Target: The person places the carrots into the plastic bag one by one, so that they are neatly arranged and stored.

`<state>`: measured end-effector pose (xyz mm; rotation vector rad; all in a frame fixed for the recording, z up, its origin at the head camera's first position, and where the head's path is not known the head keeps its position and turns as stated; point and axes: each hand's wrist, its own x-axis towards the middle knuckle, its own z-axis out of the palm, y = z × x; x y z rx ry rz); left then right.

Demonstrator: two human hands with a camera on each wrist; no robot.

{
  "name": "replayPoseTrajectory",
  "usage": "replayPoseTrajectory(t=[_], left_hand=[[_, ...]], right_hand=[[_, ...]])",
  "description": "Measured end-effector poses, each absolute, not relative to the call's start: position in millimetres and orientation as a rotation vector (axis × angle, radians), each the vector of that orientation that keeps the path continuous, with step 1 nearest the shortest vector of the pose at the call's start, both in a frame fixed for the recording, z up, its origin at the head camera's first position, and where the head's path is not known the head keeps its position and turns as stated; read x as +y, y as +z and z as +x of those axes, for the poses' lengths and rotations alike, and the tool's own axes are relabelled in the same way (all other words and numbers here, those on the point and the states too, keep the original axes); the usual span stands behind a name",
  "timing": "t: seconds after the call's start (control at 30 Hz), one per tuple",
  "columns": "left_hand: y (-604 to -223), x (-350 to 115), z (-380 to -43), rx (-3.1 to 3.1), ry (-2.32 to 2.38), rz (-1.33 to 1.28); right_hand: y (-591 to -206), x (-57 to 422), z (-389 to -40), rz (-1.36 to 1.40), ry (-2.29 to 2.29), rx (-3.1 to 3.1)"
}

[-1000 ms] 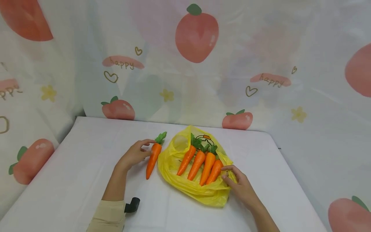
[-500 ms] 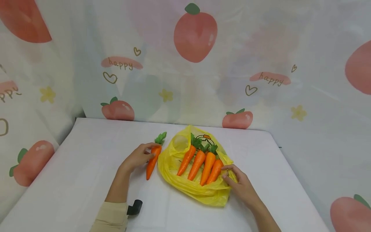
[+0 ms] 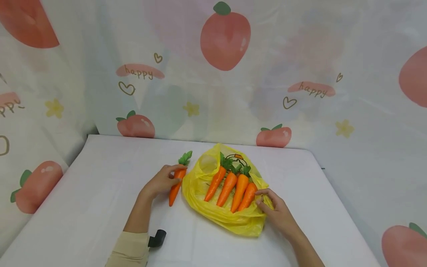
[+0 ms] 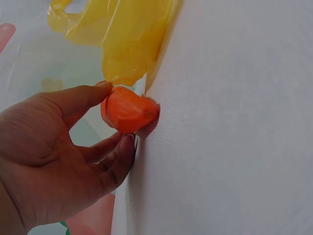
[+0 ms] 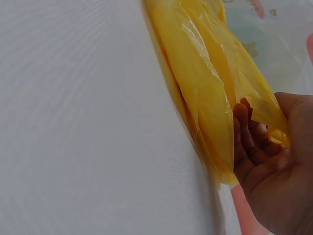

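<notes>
In the head view, my left hand (image 3: pixel 161 182) pinches a lone orange carrot (image 3: pixel 174 195) with a green leafy top, left of a yellow plastic bag (image 3: pixel 230 220). The left wrist view shows the carrot's tip (image 4: pixel 134 112) between thumb and fingers, at the white surface. Several more carrots (image 3: pixel 227 189) lie side by side on the bag, leaves toward the back. My right hand (image 3: pixel 278 211) grips the bag's right edge; in the right wrist view, thin plastic (image 5: pixel 259 105) runs between its thumb and curled fingers. Part of those fingers is hidden by the bag.
A white-covered table (image 3: pixel 110 174) bears everything. Behind it hangs a fruit-print curtain (image 3: pixel 186 74), which also runs along the left and right sides. A black angled piece (image 3: pixel 157 238) sticks out by the left sleeve (image 3: pixel 130 250).
My left hand has moved slightly right and closed its fingers over the upper part of the lone carrot. My right hand and the bag have stayed in place.
</notes>
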<state>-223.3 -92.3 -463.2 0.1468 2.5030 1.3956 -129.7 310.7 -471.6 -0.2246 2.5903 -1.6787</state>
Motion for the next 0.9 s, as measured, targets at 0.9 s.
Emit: replayPoseTrajectory(t=[0.9], left_hand=[[-458.6,-99.9,-224.8,2.561,1.443,0.07]], right_hand=[[-469.5,308.9,-129.1,-0.205,-1.663,2.597]])
